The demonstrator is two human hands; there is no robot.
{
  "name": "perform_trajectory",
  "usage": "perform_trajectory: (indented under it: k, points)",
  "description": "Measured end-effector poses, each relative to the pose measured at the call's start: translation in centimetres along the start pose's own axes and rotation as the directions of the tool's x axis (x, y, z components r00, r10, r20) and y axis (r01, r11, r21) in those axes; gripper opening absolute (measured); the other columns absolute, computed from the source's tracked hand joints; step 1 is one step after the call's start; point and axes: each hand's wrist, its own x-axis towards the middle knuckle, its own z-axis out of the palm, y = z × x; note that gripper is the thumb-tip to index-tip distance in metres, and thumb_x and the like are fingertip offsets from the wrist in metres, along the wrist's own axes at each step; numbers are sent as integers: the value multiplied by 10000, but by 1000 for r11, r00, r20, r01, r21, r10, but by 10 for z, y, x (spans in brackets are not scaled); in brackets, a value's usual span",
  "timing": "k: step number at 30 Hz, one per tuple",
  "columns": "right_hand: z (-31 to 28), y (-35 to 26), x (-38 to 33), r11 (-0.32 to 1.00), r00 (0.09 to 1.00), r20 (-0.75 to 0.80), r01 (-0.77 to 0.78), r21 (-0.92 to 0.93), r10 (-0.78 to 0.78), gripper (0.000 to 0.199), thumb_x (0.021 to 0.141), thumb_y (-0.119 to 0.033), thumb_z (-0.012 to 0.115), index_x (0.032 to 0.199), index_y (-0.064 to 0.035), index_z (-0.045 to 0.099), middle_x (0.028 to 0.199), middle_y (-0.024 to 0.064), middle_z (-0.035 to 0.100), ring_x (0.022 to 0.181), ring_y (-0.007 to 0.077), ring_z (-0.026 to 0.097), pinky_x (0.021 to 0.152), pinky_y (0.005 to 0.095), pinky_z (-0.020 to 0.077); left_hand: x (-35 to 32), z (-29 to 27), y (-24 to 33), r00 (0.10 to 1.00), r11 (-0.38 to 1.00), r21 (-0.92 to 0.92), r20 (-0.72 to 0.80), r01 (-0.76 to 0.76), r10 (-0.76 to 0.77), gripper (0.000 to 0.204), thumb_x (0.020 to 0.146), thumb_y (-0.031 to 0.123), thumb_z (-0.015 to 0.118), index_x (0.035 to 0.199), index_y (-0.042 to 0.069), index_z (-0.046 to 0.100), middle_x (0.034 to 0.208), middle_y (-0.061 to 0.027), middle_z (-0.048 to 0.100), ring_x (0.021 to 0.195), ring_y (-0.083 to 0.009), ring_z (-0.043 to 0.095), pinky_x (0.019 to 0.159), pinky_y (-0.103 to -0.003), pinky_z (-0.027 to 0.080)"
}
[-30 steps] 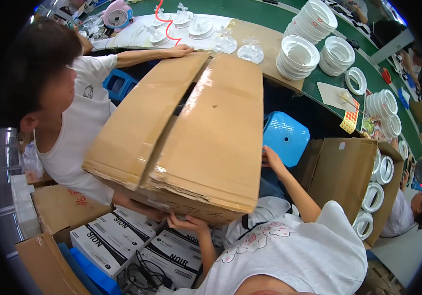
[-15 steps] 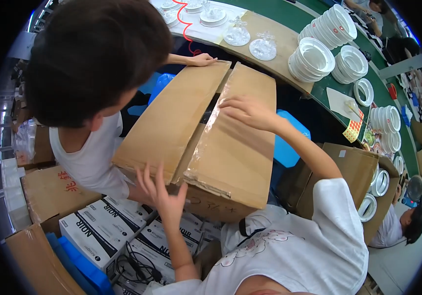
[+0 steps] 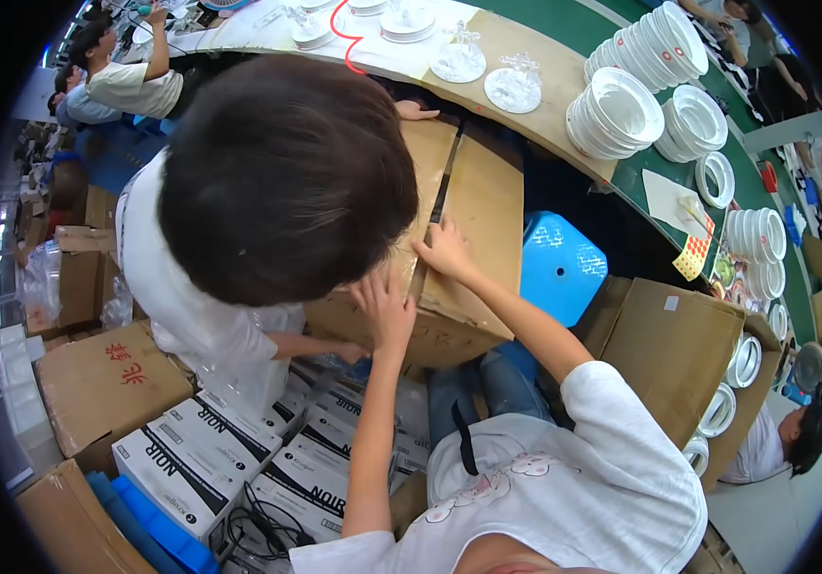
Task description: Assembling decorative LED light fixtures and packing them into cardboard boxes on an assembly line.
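A large brown cardboard box [image 3: 483,206] stands in front of me, its two top flaps lying nearly level with a narrow dark gap between them. Flat on the near end of the top, beside the gap, rests my left hand [image 3: 387,311], fingers stretched out. My right hand [image 3: 446,251] presses the right flap along the gap, fingers apart, though its fingertips are partly hidden. A co-worker [image 3: 287,182] leans over the left flap and covers much of it. One co-worker's hand [image 3: 418,111] is at the box's far edge, the other [image 3: 352,352] by its near left side.
A blue stool [image 3: 564,268] stands right of the box. White printed cartons [image 3: 196,459] and a black cable [image 3: 263,521] lie at lower left. Stacked white rings [image 3: 612,115] and clear glass-like pieces [image 3: 514,88] sit on the curved bench. An open carton [image 3: 674,349] holds more rings.
The flaps have come closer together, narrowing the gap. My right hand has moved nearer to me along it, and my left hand up onto the top. The co-worker has leaned over the box.
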Motion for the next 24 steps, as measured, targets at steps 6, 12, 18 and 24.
perform_trajectory:
  k: [6,12,18,24]
  points:
    - [18,109,-56,996,962,-260,85,-6,-84,412,729,-269,579,1043,-11,510,1122,249,446,1040,399,429,884,418,370,2,76,18,995,987,-128,20,-93,96,557,755,245,563,1252,79,374,1341,-224,208,1260,-355,161,991,-510,189]
    - [4,186,-162,972,976,9,-218,89,218,312,740,-257,561,970,-47,556,977,168,552,956,321,505,828,372,406,-101,138,-34,967,956,-289,253,49,27,411,730,220,568,1098,47,515,1216,-257,374,1147,-402,328,944,-458,296]
    - [-9,212,-193,904,906,137,-416,100,401,302,734,-286,556,940,-72,610,898,131,618,860,264,588,764,341,454,-246,146,-113,727,784,-174,532,597,-435,369,706,279,577,1011,70,583,1090,-259,483,1044,-398,433,879,-437,369]
    - [-15,216,-170,919,911,183,-387,75,369,287,733,-294,546,910,-82,623,881,122,622,844,264,590,753,333,455,-298,130,-137,569,619,-108,539,778,-621,344,738,273,553,1012,67,584,1009,-202,551,957,-367,476,827,-427,392]
